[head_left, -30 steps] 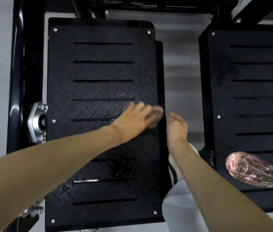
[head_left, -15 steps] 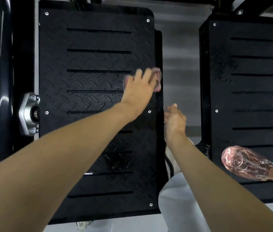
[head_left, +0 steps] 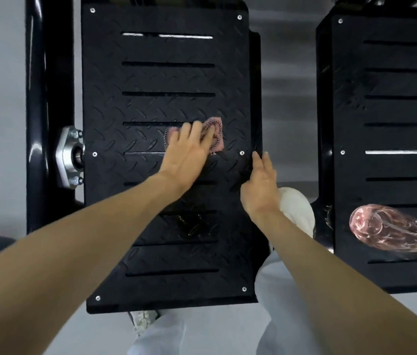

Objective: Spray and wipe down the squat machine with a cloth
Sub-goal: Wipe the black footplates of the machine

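Squat machine's left black diamond-tread metal footplate (head_left: 151, 103) fills the middle of the view, cut with horizontal slots. A small pink woven cloth (head_left: 216, 135) lies on it near the right edge, about halfway up. The left hand (head_left: 189, 152) lies flat on the cloth, fingers straight, pressing it to the plate. The right hand (head_left: 259, 183) is relaxed and holds nothing, its fingertips touching the plate's right edge just below the cloth. A wet patch (head_left: 194, 224) glistens lower on the plate. On the second black slotted footplate (head_left: 394, 111), to the right, a clear pink plastic spray bottle (head_left: 381, 230) lies on its side near the lower right corner. A silver bolted bearing flange (head_left: 70, 156) sits beside the first plate's left edge, on a black frame post (head_left: 41, 98).
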Demonstrator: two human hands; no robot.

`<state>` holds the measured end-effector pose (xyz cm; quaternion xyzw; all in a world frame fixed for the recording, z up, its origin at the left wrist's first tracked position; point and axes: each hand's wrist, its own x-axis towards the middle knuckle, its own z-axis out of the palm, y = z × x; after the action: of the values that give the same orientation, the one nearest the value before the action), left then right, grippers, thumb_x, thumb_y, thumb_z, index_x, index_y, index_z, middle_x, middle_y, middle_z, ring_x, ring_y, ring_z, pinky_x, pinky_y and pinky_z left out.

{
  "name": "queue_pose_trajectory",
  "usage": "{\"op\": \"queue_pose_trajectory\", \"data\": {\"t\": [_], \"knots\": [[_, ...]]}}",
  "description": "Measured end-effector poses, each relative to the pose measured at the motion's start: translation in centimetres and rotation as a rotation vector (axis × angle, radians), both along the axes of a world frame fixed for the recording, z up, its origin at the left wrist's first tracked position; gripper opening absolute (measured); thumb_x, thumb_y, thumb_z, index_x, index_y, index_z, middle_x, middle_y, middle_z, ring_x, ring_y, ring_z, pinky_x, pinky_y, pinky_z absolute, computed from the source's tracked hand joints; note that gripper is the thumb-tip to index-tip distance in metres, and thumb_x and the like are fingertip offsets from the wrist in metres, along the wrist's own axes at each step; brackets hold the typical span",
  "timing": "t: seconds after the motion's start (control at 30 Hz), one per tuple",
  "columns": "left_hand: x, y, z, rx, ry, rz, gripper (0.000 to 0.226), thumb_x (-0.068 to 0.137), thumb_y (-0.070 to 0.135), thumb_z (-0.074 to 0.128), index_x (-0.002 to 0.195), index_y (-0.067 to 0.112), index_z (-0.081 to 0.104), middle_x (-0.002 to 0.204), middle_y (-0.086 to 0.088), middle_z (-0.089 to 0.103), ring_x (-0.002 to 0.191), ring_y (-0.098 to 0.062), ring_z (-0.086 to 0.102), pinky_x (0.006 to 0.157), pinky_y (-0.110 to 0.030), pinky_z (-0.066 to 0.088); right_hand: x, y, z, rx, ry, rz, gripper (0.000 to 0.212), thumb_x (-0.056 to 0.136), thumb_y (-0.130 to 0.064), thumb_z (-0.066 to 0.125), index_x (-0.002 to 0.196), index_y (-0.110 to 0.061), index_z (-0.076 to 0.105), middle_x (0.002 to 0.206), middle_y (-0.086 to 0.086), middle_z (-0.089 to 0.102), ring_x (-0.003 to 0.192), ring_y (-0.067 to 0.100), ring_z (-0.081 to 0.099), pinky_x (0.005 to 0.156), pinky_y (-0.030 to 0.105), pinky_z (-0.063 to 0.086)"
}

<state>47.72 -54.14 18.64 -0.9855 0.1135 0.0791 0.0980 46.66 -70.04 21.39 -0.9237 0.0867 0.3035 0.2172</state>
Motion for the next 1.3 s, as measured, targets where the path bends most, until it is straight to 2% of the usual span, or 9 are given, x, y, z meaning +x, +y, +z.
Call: {"op": "queue_pose_trajectory", "data": {"t": [0.1, 0.27, 0.4, 0.53, 0.8, 0.97, 1.03, 1.23, 1.3], "knots": [[-2.6, -2.1, 0.0, -0.116, 0.096, 0.0, 0.067, 0.086, 0.014, 0.053, 0.148, 0.013, 0.027, 0.129, -0.012, 0.036, 0.11, -0.03, 0.045, 0.091, -0.041, 0.04, -1.1, 0.7, -0.3, -0.099, -0.02, 0.04, 0.08, 0.086, 0.004, 0.045, 0.153, -0.011, 0.004, 0.16, 0.007, -0.002, 0.143, 0.028, 0.015, 0.113, 0.04, 0.029], [-6.0, -1.0, -0.4, -0.071, 0.158, -0.555, 0.058, 0.088, 0.015, 0.051, 0.144, 0.012, 0.037, 0.139, -0.014, 0.029, 0.114, -0.032, 0.044, 0.096, -0.046, 0.041, -2.3, 3.1, -0.7, -0.148, -0.102, -0.036, 0.075, 0.094, -0.004, 0.048, 0.152, -0.008, 0.002, 0.16, 0.013, -0.004, 0.146, 0.027, 0.01, 0.118, 0.038, 0.018], [-5.3, 3.2, -0.9, 0.028, -0.031, -0.126, 0.075, 0.069, 0.016, 0.072, 0.14, 0.013, 0.045, 0.114, -0.011, 0.054, 0.096, -0.03, 0.055, 0.081, -0.041, 0.048, -3.9, 4.3, -0.3, -0.165, -0.124, 0.141, 0.085, 0.09, -0.007, 0.055, 0.153, -0.008, -0.002, 0.16, 0.01, -0.01, 0.148, 0.024, -0.003, 0.121, 0.04, 0.01], [-7.2, 2.0, -1.0, -0.082, 0.019, 0.194, 0.073, 0.067, 0.016, 0.073, 0.136, 0.015, 0.05, 0.111, -0.009, 0.056, 0.094, -0.028, 0.055, 0.075, -0.036, 0.048, -4.9, 4.6, -0.1, -0.189, -0.125, 0.275, 0.081, 0.092, -0.012, 0.051, 0.153, -0.008, -0.003, 0.159, 0.011, -0.013, 0.148, 0.025, -0.007, 0.121, 0.042, 0.005], [-8.6, 4.6, -0.8, -0.061, -0.016, -0.173, 0.074, 0.069, 0.014, 0.072, 0.139, 0.015, 0.047, 0.115, -0.009, 0.056, 0.095, -0.029, 0.055, 0.08, -0.04, 0.049, -5.4, 4.1, -0.2, -0.212, -0.116, 0.287, 0.072, 0.095, -0.014, 0.045, 0.153, -0.009, 0.002, 0.159, 0.013, -0.01, 0.148, 0.026, -0.004, 0.121, 0.042, 0.006], [-9.4, 8.7, 0.1, -0.153, 0.078, 0.582, 0.08, 0.077, -0.003, 0.057, 0.149, 0.014, 0.025, 0.131, -0.018, 0.038, 0.111, -0.034, 0.04, 0.093, -0.042, 0.038, -5.1, 4.9, -0.4, -0.198, -0.13, 0.243, 0.065, 0.098, -0.012, 0.039, 0.153, -0.009, 0.003, 0.16, 0.013, -0.008, 0.148, 0.027, -0.002, 0.12, 0.044, 0.01], [-10.0, 7.4, 0.7, -0.17, 0.068, 0.641, 0.078, 0.077, 0.0, 0.056, 0.148, 0.014, 0.025, 0.13, -0.017, 0.037, 0.111, -0.033, 0.039, 0.09, -0.04, 0.037, -5.5, 5.3, -0.5, -0.183, -0.11, 0.242, 0.065, 0.098, -0.01, 0.038, 0.153, -0.01, 0.003, 0.16, 0.012, -0.01, 0.148, 0.027, -0.004, 0.12, 0.046, 0.01], [-12.6, 6.2, 0.3, -0.164, 0.14, -0.067, 0.074, 0.08, 0.012, 0.059, 0.147, 0.015, 0.028, 0.123, -0.01, 0.042, 0.105, -0.028, 0.045, 0.088, -0.039, 0.041, -5.7, 5.3, -0.9, -0.185, -0.108, 0.26, 0.063, 0.1, -0.012, 0.037, 0.153, -0.011, 0.003, 0.159, 0.011, -0.011, 0.148, 0.026, -0.006, 0.12, 0.048, 0.01], [-12.6, 9.0, 0.2, -0.152, 0.131, -0.021, 0.077, 0.079, 0.001, 0.057, 0.148, 0.017, 0.026, 0.125, -0.012, 0.04, 0.108, -0.029, 0.044, 0.096, -0.042, 0.038, -5.7, 5.3, -1.0, -0.186, -0.114, 0.265, 0.061, 0.101, -0.013, 0.035, 0.153, -0.011, 0.003, 0.159, 0.011, -0.011, 0.148, 0.026, -0.005, 0.12, 0.048, 0.01]]}}
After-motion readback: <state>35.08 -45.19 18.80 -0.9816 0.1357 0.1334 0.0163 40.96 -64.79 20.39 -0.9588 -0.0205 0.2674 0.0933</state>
